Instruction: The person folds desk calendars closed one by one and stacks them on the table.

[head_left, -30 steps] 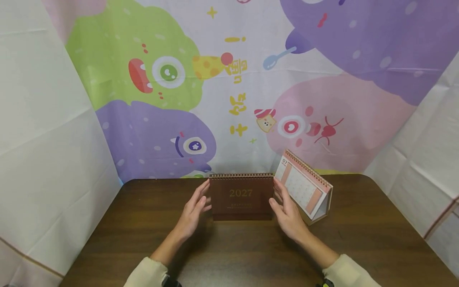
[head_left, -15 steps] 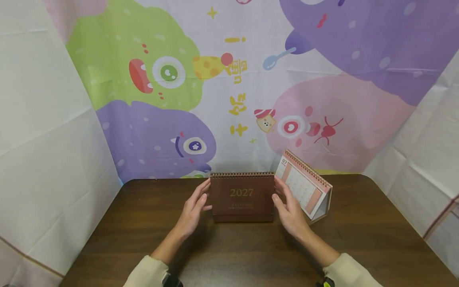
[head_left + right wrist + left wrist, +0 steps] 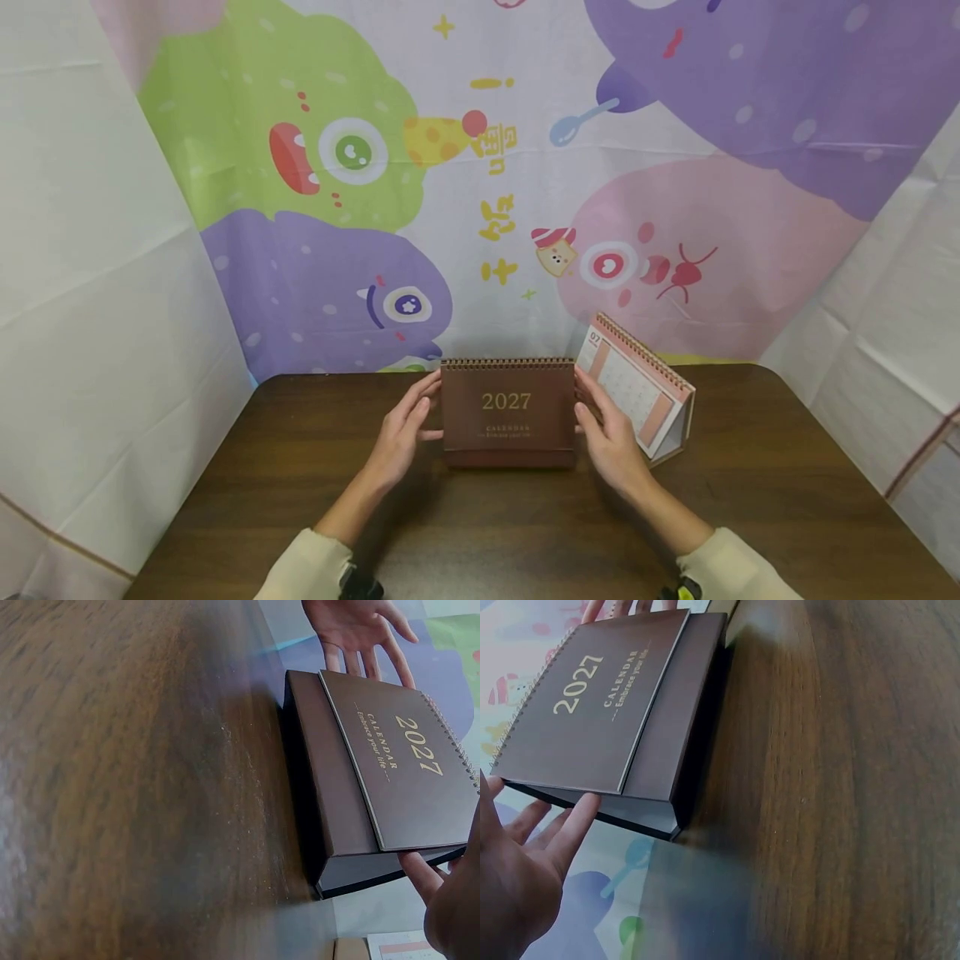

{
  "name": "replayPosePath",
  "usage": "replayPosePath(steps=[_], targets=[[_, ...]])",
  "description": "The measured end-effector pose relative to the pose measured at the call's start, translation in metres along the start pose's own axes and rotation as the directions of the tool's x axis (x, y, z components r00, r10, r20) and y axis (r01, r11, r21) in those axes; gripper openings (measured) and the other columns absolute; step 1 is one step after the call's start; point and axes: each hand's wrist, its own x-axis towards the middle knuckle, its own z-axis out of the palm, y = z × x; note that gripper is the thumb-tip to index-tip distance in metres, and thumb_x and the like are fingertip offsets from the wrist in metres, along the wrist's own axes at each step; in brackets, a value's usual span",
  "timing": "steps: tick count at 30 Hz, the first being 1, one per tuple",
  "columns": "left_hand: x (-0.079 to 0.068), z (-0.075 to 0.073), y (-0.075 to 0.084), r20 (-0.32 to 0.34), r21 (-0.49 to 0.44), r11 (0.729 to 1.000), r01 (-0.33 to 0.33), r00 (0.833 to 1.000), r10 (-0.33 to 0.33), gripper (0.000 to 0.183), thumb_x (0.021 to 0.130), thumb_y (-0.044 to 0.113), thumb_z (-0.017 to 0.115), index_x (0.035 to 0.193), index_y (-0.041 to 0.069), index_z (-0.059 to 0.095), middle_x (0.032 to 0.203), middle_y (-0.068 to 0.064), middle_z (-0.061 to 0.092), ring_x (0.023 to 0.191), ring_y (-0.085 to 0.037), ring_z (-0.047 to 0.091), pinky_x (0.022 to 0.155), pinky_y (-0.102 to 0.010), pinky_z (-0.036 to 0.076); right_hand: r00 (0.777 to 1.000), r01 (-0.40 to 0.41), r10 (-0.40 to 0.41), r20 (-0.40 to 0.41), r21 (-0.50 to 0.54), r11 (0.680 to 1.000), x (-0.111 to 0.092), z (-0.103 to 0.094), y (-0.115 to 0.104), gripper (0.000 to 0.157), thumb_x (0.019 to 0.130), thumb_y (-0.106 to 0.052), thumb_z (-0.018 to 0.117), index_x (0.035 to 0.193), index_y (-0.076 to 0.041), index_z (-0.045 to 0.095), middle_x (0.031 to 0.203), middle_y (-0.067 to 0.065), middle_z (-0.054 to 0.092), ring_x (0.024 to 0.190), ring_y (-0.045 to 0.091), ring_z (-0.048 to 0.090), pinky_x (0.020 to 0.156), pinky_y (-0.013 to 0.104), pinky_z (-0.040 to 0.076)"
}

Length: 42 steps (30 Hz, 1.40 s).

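Note:
A brown spiral-bound desk calendar [image 3: 508,412] marked 2027 stands at the back middle of the wooden table, its cover facing the person. My left hand [image 3: 397,437] is at its left side, fingers loosely extended and spread. In the left wrist view, the thumb [image 3: 581,817] reaches the cover's side edge. At the opposite side is my right hand [image 3: 617,446], with fingers extended along the edge. The right wrist view shows the thumb [image 3: 421,874] at the cover's edge, while the other fingers are mostly hidden. The calendar sits between both hands.
Just right of the right hand, a pink and white desk calendar [image 3: 630,396] stands angled, showing page 07. A cartoon-printed cloth [image 3: 495,317] hangs behind the table [image 3: 510,533]. White cloth walls [image 3: 112,208] close in both sides.
The brown calendar has shifted slightly right and closer to the person, and its cover looks brighter. Both hands stay at its sides; the right hand has moved slightly right.

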Motion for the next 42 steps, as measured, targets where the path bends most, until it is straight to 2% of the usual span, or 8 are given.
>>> replayPosePath(steps=[4,12,15,19,26,27,33,42], targets=[[0.000,0.000,0.000,0.006,-0.019,1.000,0.013,1.000,-0.013,0.050,0.122,0.016,0.037,0.170,0.004,0.046,0.166,-0.037,0.052,0.152,-0.065,0.050,0.090,-0.058,0.071,1.000,-0.015,0.014,-0.013,-0.011,1.000,0.001,0.000,-0.003,0.055,0.118,-0.005,0.053,0.172,-0.009,0.046,0.174,0.024,0.051,0.139,0.035,0.066,0.087,0.029,0.068],[0.002,0.002,0.004,0.031,-0.036,0.998,0.043,0.999,-0.042,0.051,0.123,0.021,0.033,0.170,0.007,0.045,0.164,-0.035,0.055,0.149,-0.063,0.052,0.088,-0.058,0.071,0.996,-0.028,0.029,-0.081,0.019,0.999,0.002,-0.001,0.005,0.048,0.117,-0.013,0.056,0.163,0.000,0.056,0.159,0.033,0.062,0.115,-0.004,0.070,0.081,0.024,0.067],[0.003,0.002,0.007,0.043,-0.033,0.997,0.063,0.997,-0.062,0.052,0.124,0.024,0.031,0.171,0.006,0.045,0.165,-0.036,0.053,0.150,-0.063,0.052,0.089,-0.058,0.071,0.995,-0.014,0.016,-0.098,0.026,1.000,0.002,-0.002,0.023,0.046,0.118,-0.019,0.056,0.160,-0.001,0.060,0.152,0.034,0.068,0.109,-0.002,0.072,0.078,0.025,0.066],[0.005,0.003,0.010,0.038,-0.018,0.995,0.097,0.995,-0.096,0.054,0.125,0.029,0.029,0.171,0.004,0.046,0.165,-0.036,0.054,0.149,-0.061,0.054,0.086,-0.057,0.072,0.994,-0.036,0.035,-0.108,-0.005,0.999,0.004,-0.003,0.048,0.044,0.119,-0.031,0.058,0.158,-0.012,0.065,0.150,0.025,0.072,0.096,0.003,0.073,0.075,0.025,0.066],[0.008,0.003,0.012,-0.032,-0.002,0.988,0.154,0.988,-0.154,0.059,0.126,0.037,0.022,0.167,0.008,0.054,0.156,-0.031,0.064,0.139,-0.054,0.065,0.075,-0.047,0.073,0.997,-0.005,0.005,-0.077,-0.007,1.000,0.007,-0.004,0.051,0.048,0.120,-0.034,0.055,0.159,-0.007,0.064,0.154,0.030,0.068,0.085,0.011,0.076,0.074,0.027,0.065],[0.007,0.003,0.012,-0.039,0.000,0.987,0.158,0.987,-0.158,0.060,0.126,0.038,0.022,0.166,0.008,0.054,0.155,-0.030,0.064,0.138,-0.053,0.066,0.074,-0.046,0.073,0.997,-0.030,0.028,-0.078,-0.018,0.999,0.007,-0.004,0.054,0.047,0.120,-0.035,0.055,0.159,-0.010,0.065,0.154,0.028,0.069,0.084,0.011,0.077,0.077,0.027,0.065],[0.006,0.006,0.013,-0.060,0.006,0.984,0.177,0.983,-0.176,0.068,0.125,0.046,0.021,0.163,0.004,0.058,0.151,-0.032,0.064,0.134,-0.050,0.068,0.072,-0.046,0.072,0.995,-0.095,0.093,-0.042,-0.051,0.994,0.010,-0.008,0.073,0.046,0.120,-0.042,0.054,0.160,-0.023,0.065,0.159,0.015,0.070,0.093,0.013,0.082,0.088,0.026,0.066],[0.005,0.009,0.014,-0.047,0.004,0.981,0.196,0.980,-0.196,0.073,0.124,0.049,0.020,0.162,0.001,0.058,0.152,-0.032,0.065,0.136,-0.051,0.066,0.075,-0.050,0.073,0.993,-0.107,0.105,-0.048,-0.049,0.993,0.012,-0.008,0.080,0.049,0.120,-0.046,0.053,0.160,-0.020,0.065,0.161,0.016,0.068,0.115,0.032,0.083,0.091,0.028,0.069]])
